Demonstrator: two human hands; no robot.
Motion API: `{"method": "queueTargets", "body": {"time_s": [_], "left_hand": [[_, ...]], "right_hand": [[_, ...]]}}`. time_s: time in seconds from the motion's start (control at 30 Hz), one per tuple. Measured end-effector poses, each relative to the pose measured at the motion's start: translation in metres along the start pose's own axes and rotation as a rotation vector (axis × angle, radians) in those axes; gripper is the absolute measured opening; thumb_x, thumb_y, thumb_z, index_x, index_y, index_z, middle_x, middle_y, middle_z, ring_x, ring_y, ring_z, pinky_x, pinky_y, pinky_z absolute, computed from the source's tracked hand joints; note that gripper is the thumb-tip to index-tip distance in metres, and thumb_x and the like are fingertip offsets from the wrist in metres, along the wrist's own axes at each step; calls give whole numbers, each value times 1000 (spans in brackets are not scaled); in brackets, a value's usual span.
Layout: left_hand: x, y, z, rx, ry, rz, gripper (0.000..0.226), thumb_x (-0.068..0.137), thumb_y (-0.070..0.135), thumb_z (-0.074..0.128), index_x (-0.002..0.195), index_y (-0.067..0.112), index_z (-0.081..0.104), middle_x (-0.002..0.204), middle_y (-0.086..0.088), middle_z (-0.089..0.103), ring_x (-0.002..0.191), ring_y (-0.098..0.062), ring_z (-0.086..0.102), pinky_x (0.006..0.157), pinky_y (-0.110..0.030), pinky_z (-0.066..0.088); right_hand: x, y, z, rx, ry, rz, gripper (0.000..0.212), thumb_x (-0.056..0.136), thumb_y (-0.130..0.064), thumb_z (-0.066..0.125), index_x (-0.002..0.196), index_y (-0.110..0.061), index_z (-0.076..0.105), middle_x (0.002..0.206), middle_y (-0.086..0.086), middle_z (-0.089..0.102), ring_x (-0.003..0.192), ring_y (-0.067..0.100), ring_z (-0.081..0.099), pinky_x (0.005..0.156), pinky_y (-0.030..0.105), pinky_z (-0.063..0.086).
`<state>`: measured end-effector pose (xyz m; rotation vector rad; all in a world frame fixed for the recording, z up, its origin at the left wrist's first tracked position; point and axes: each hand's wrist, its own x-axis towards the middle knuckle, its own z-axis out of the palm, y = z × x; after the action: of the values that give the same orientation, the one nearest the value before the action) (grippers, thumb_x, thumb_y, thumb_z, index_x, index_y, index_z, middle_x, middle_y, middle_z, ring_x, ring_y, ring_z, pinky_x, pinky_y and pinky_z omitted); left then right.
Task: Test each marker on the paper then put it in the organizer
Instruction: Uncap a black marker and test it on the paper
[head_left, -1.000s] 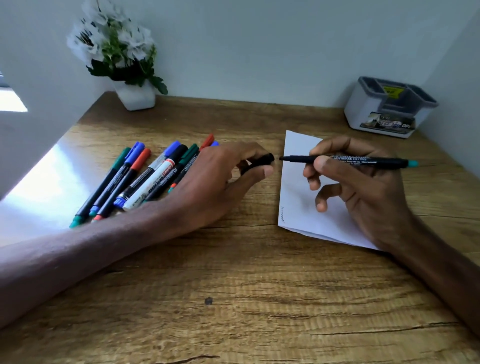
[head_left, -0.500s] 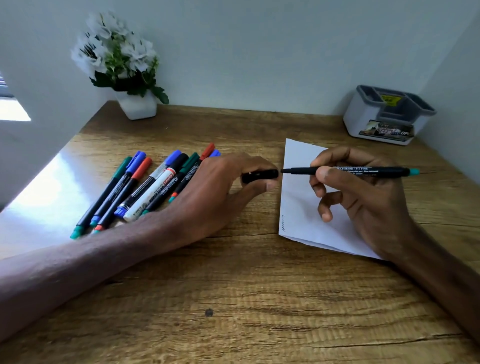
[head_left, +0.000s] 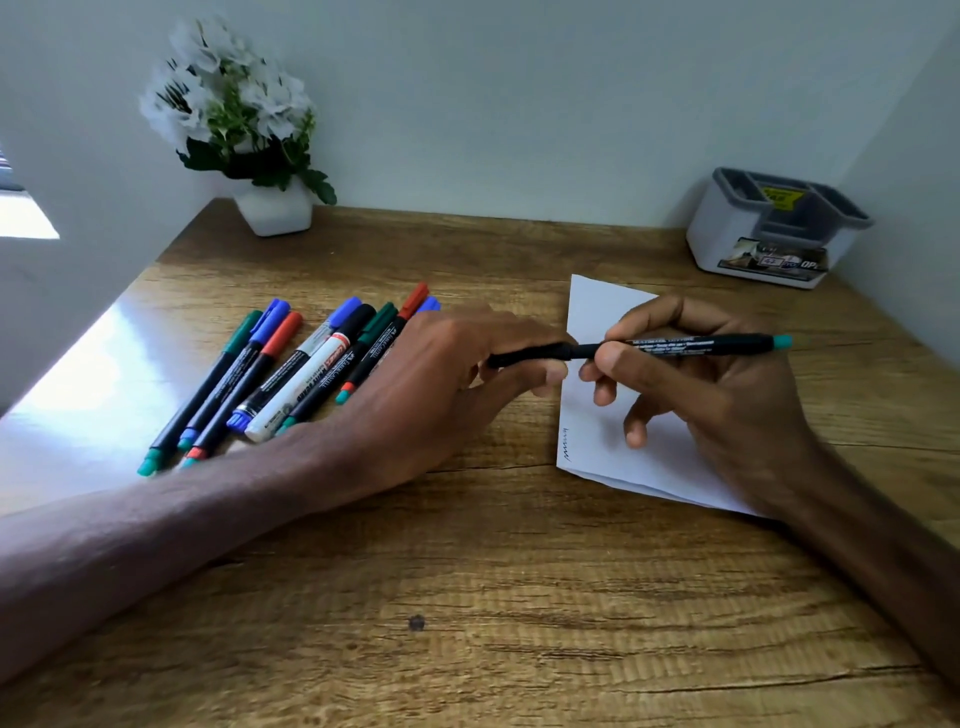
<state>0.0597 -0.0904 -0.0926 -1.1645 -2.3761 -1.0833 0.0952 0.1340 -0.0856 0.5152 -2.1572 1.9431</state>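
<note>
Black-barrelled, the green-ended marker (head_left: 696, 345) lies level over the left part of the paper (head_left: 602, 312), right hand (head_left: 727, 395) pinching its barrel, left hand (head_left: 447, 384) fingers closed on its cap (head_left: 524, 356), with the organizer (head_left: 727, 244) empty far right.

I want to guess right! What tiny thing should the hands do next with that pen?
Probably carry the marker to the organizer. The left hand has the cap meeting the barrel held by the right hand, a squiggle already marks the paper, and no markers show in the organizer.
</note>
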Motion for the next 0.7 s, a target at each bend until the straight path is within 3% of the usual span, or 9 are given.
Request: {"method": "queueTargets", "body": {"time_s": [0.1,0.23,0.37,0.47,0.6,0.7], "left_hand": [[-1,4,1,-8,-49,53,22,103,23,59,117,16,74,96,11,74,85,8,62,70,-4,40],[-1,1,2,-12,-48,44,20,104,22,58,109,12,75,91,8,73,84,-1,65,69,-6,41],[-1,4,6,-1,-48,47,20,105,19,57,107,8,74,86,3,70,78,-10,64,67,-20,47],[0,8,6,-8,-17,69,20,105,23,56,102,13,73,83,6,68,74,-8,62,62,-15,44],[5,8,5,8,-12,80,18,105,20,58,111,12,73,87,9,68,77,-3,63,65,-9,40],[8,1,3,40,25,46,23,103,24,61,124,20,72,95,11,74,83,-2,67,69,-14,47]], "right_hand": [[1,0,3,-42,-30,-28,14,82,-5,76,93,3,71,79,17,75,62,32,70,44,32,52],[2,3,4,-79,-44,-71,12,82,-1,76,94,0,73,74,12,74,56,28,67,41,30,51],[3,7,2,-106,-59,-112,12,82,0,76,93,0,73,76,12,75,58,27,68,42,29,51],[3,8,-1,-100,-69,-118,13,82,-2,77,94,-1,73,76,14,74,59,29,68,44,30,51],[7,1,-4,-84,-71,-121,16,81,-5,77,96,-4,74,82,14,75,62,27,70,44,30,53],[10,-7,-10,-122,-40,-72,22,79,-11,79,101,-6,77,91,9,78,70,23,72,49,30,58]]}}
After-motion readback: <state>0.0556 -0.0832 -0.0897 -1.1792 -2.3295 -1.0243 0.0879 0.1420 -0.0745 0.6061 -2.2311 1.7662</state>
